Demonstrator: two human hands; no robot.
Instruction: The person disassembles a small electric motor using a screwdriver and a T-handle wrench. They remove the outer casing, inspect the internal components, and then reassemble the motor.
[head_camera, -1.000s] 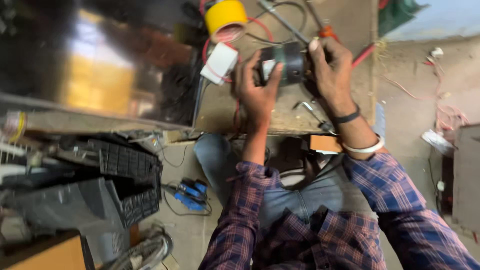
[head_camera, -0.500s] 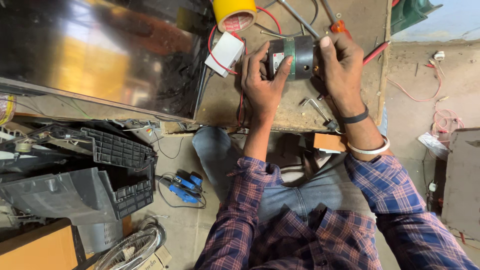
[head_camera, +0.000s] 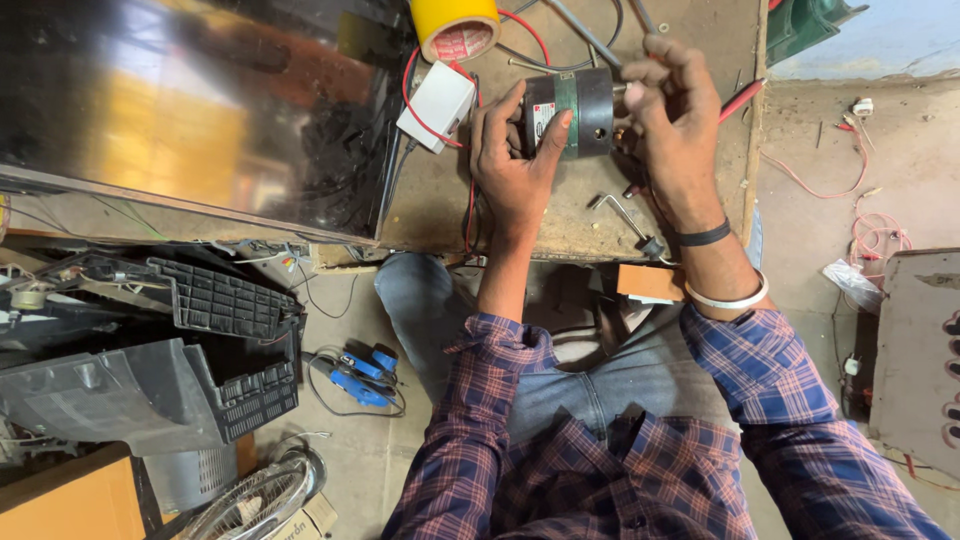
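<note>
Knees tucked under the wooden surface (head_camera: 600, 225), the person has both hands up on it. An L-shaped key (head_camera: 622, 214) lies near the edge. Beyond, the left hand (head_camera: 512, 165) clamps the small dark motor (head_camera: 572, 112); the right hand (head_camera: 672, 115) pinches, probably, its shaft end. Best keep that left grip firm so the body cannot roll.

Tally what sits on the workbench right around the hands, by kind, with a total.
Black cylindrical motor, gripped by the left hand with the right hand at its shaft end: 1
Yellow tape roll: 1
White plastic box: 1
Bent metal key: 1
Total: 4
</note>
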